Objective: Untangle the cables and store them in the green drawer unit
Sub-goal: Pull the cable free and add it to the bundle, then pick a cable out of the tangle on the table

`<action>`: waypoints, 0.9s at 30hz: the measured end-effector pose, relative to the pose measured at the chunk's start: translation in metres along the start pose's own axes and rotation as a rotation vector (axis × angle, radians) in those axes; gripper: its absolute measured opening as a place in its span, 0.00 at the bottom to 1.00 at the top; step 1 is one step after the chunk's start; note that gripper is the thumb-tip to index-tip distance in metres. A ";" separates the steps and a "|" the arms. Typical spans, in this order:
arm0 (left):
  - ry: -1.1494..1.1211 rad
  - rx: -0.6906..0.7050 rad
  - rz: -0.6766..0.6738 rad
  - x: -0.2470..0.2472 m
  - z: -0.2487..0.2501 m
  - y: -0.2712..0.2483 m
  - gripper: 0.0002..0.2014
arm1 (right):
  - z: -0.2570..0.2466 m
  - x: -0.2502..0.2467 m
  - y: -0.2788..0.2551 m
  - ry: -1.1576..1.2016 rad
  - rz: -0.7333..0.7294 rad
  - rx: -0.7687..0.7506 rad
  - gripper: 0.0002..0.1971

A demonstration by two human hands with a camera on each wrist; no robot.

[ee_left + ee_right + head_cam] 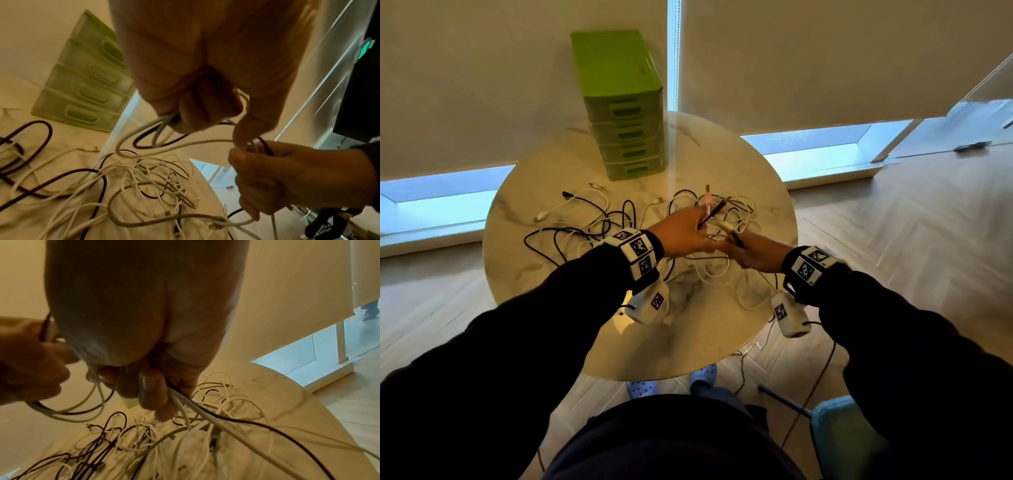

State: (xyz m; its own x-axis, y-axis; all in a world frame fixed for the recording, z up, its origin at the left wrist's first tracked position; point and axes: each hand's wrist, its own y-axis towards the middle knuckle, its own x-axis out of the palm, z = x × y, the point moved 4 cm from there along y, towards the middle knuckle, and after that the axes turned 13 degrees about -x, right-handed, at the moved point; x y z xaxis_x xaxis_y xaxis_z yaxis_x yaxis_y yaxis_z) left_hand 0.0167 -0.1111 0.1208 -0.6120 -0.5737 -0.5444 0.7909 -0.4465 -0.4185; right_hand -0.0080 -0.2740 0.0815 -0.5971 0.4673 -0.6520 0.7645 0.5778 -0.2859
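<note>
Cables (pixel 619 219) before drawer unit (pixel 625 113) (both on table (pixel 524 274)).

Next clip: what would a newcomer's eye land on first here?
The tangle of black and white cables sprawled across the round marble table. Above it, the left hand and right hand meet, each gripping cable strands. At the table's far edge stands the green drawer unit, all drawers closed.

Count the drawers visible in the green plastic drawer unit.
5 drawers, stacked one above another in the green plastic drawer unit at the far edge of the round marble table, all closed. The left wrist view shows only four; the top one is cropped.
</note>
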 end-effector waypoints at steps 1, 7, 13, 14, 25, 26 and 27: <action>0.069 0.015 -0.018 0.002 0.000 0.002 0.28 | -0.003 -0.001 -0.001 -0.012 -0.011 -0.014 0.24; 0.322 -0.038 0.066 0.007 -0.008 0.015 0.16 | 0.003 -0.002 -0.007 0.027 -0.013 -0.059 0.16; 0.047 -0.158 0.208 -0.023 -0.010 0.011 0.10 | 0.038 -0.003 -0.022 -0.036 -0.010 -0.015 0.15; -0.008 -0.171 0.248 -0.030 -0.010 0.008 0.07 | 0.040 -0.001 -0.025 -0.027 -0.019 -0.017 0.13; -0.568 -0.234 0.397 -0.051 -0.038 0.008 0.10 | 0.049 0.001 -0.005 -0.187 0.118 0.027 0.19; -0.547 -0.219 0.360 -0.044 -0.034 0.007 0.12 | 0.043 -0.002 -0.003 -0.246 0.132 0.043 0.21; -0.516 -0.200 0.327 -0.037 -0.030 0.008 0.16 | 0.036 -0.006 -0.001 -0.288 0.140 0.055 0.22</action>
State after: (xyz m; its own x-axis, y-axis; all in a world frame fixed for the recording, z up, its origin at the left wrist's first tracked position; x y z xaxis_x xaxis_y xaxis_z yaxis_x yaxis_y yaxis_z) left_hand 0.0454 -0.0728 0.1159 -0.2223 -0.9375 -0.2676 0.8918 -0.0846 -0.4444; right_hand 0.0035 -0.3018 0.0607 -0.3980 0.3264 -0.8573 0.8508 0.4808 -0.2119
